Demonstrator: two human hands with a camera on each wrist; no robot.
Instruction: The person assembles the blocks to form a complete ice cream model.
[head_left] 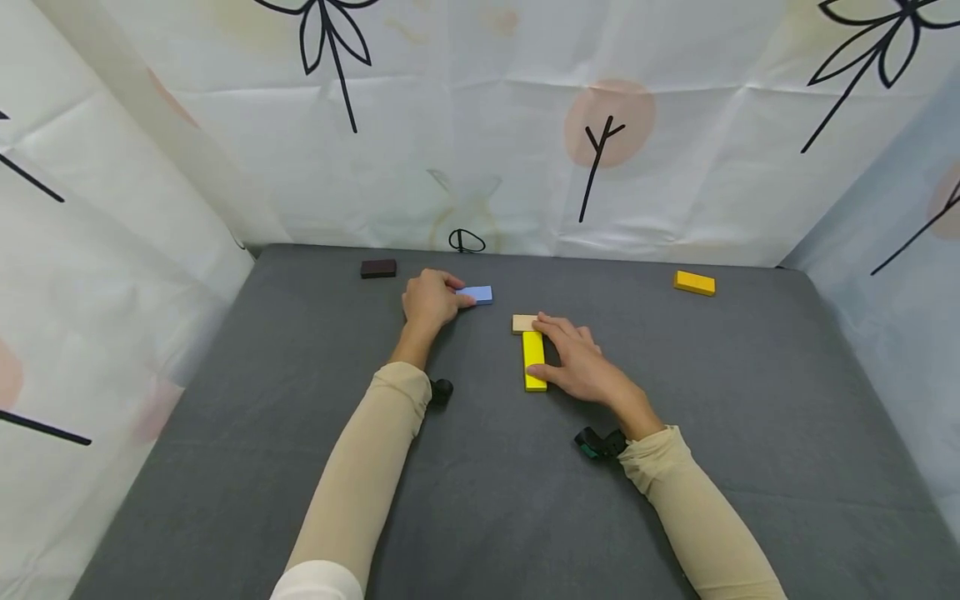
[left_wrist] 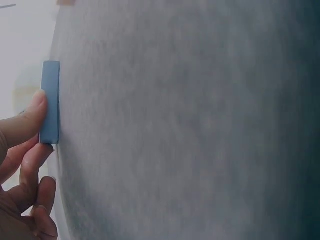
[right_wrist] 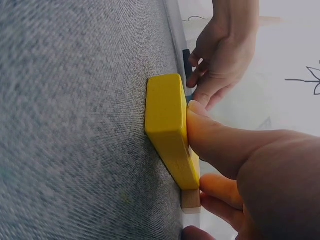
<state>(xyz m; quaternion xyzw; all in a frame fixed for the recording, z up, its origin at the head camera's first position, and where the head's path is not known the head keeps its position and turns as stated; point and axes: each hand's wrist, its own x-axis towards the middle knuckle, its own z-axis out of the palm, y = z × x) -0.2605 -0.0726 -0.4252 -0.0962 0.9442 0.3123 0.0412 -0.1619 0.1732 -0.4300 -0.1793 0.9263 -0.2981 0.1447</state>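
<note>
My left hand (head_left: 427,297) pinches a light blue rectangular block (head_left: 482,294) near the table's far side. In the left wrist view, the thumb lies along the blue block (left_wrist: 50,107), with fingers at its lower end. My right hand (head_left: 581,364) holds a yellow block (head_left: 533,354) lying lengthwise on the cloth. Its thumb sits on the yellow block (right_wrist: 166,106) near the closer end, and its fingers reach the far end. Against that far end lies a plain wooden block (head_left: 522,324) set crosswise, partly behind the fingertips; the right wrist view shows the wooden block (right_wrist: 190,200) touching the yellow one.
A dark brown block (head_left: 378,268) lies at the back left of the grey cloth-covered table (head_left: 480,500). An orange-yellow block (head_left: 694,283) lies at the back right. Patterned white curtains (head_left: 480,125) hang behind and at both sides.
</note>
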